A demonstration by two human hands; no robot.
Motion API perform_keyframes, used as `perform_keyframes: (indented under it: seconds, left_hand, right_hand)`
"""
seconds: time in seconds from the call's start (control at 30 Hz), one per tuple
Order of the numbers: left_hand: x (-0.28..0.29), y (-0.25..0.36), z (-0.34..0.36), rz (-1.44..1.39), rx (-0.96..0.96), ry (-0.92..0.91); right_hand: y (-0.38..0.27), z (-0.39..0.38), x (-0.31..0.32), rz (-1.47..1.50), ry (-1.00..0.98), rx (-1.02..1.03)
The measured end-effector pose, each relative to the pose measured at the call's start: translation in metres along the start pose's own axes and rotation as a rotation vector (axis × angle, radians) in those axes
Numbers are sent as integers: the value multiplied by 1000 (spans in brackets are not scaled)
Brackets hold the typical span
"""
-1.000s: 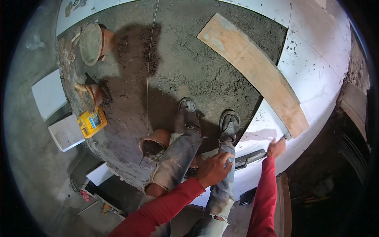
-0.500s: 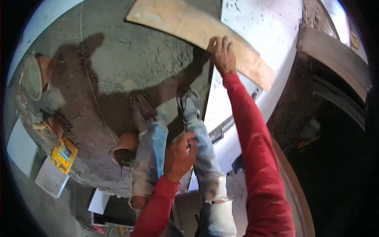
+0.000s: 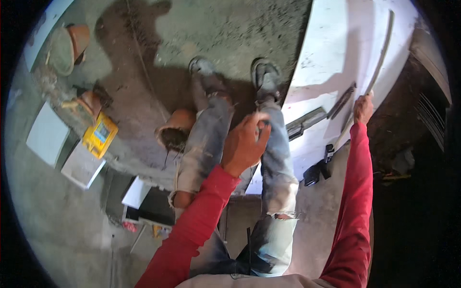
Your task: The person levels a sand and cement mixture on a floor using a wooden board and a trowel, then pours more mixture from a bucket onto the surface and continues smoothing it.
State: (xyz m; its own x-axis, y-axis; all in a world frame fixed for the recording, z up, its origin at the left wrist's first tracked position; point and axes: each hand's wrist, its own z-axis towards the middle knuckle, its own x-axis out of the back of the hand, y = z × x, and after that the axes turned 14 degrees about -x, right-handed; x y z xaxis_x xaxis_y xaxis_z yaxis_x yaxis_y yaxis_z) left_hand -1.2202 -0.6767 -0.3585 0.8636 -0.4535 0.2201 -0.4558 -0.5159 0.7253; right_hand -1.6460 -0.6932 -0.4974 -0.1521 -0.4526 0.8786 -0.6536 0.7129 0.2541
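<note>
My right hand (image 3: 363,109) is closed on a thin wooden board (image 3: 384,45), which now stands nearly edge-on along the right side of a large white slab (image 3: 331,57). The hand grips the board around its middle. Above my right knee, my left hand (image 3: 248,143) is curled with thumb and fingers together. Something small and dark may be between them; I cannot make it out. On the slab lie a rectangular hand float (image 3: 306,123) and a narrow dark bar-like tool (image 3: 342,101). Small black objects (image 3: 317,173) sit by its near edge.
Wet grey mortar (image 3: 216,29) spreads ahead of my feet, with a string (image 3: 139,57) across it. Clay-coloured pots (image 3: 180,122) stand at left, near a yellow packet (image 3: 101,135) and white tiles (image 3: 48,127). A dark hollow (image 3: 403,144) lies at right.
My right hand has swung the board right and tipped it from flat to nearly edge-on, uncovering more of the slab and its tools. My left hand stays curled over my legs.
</note>
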Motion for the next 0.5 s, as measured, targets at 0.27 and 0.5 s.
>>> perform_keyframes:
  seconds: [0.27, 0.5]
  left_hand:
    - [7, -22, 4, -121, 109, 153]
    - [34, 21, -27, -99, 43, -16]
  right_hand:
    - [67, -99, -114, 74, 114, 144]
    - [107, -424, -127, 197, -990, -129]
